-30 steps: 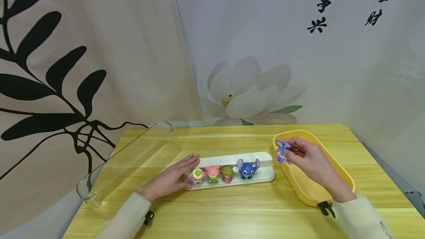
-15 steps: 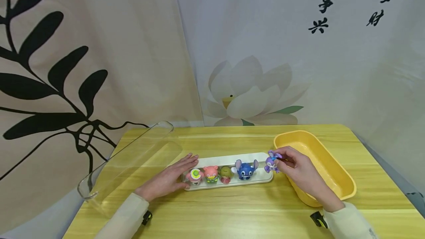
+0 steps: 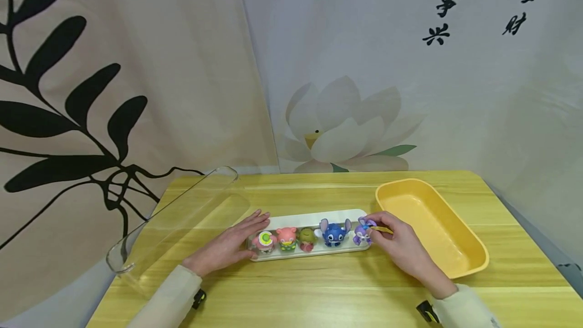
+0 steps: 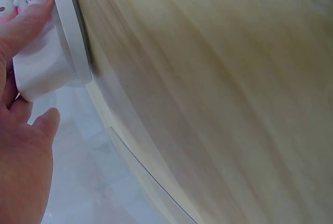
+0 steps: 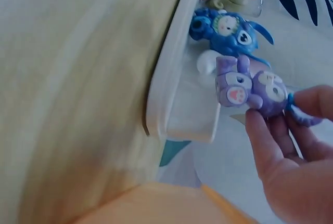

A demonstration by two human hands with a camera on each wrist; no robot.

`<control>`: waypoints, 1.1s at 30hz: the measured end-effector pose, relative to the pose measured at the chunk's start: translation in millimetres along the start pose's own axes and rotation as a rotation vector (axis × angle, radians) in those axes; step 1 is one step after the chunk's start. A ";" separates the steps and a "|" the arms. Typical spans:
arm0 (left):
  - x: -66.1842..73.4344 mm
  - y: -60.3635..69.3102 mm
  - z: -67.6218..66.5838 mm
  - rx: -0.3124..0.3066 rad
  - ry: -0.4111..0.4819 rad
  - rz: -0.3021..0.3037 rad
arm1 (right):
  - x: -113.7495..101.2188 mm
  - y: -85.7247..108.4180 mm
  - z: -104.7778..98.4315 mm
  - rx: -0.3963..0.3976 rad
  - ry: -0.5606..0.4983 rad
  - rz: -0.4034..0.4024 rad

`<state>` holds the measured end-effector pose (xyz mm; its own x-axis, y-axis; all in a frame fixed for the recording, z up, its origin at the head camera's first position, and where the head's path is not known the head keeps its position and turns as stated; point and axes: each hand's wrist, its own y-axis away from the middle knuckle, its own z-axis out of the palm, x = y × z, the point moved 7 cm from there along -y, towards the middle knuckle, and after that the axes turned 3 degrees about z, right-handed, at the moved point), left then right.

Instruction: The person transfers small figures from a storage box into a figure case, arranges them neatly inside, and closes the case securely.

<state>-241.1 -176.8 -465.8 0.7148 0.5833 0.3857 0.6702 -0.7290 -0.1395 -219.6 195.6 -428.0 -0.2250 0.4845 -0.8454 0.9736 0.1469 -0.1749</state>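
In the head view, my left hand (image 3: 230, 244) holds the left end of a white display base (image 3: 339, 215), its thumb at the front edge and its fingers toward the back. On the base stand a pink figurine with a green-and-yellow swirl (image 3: 264, 242), a pink pig-like figurine (image 3: 287, 239), a green-headed figurine (image 3: 306, 240) and a blue Stitch figurine (image 3: 334, 233). At the base's right end my right hand (image 3: 403, 247) pinches a purple long-eared figurine (image 5: 270, 93). The right wrist view shows it tilted, close beside Stitch (image 5: 229, 31); contact with the base is unclear.
A yellow plastic tray (image 3: 455, 216) stands right of the base, partly behind the right hand. A long clear plastic cover (image 3: 182, 216) lies slantwise at the table's left. The wooden table (image 3: 319, 292) meets a printed cloth backdrop (image 3: 205, 65) at the back.
My right hand has carried the purple figurine left and down, from above the yellow tray to the base's right end. The base and left hand have shifted slightly left.
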 end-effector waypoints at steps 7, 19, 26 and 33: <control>-1.0 0.2 -0.7 -0.018 0.021 -0.019 | 4.0 1.1 4.0 0.036 0.006 0.031; -2.4 0.5 0.0 -0.044 0.061 -0.063 | 11.7 -6.8 7.8 0.072 0.040 0.064; -3.7 0.6 -0.6 -0.035 0.065 -0.059 | 12.4 -9.1 8.4 0.079 0.017 0.076; -3.9 1.0 -0.8 -0.041 0.064 -0.066 | 13.2 -9.0 12.6 0.070 0.031 0.088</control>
<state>-243.4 -180.1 -466.7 0.6539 0.6075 0.4510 0.7058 -0.7045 -0.0745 -230.9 189.7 -444.0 -0.1389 0.5194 -0.8431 0.9897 0.0428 -0.1367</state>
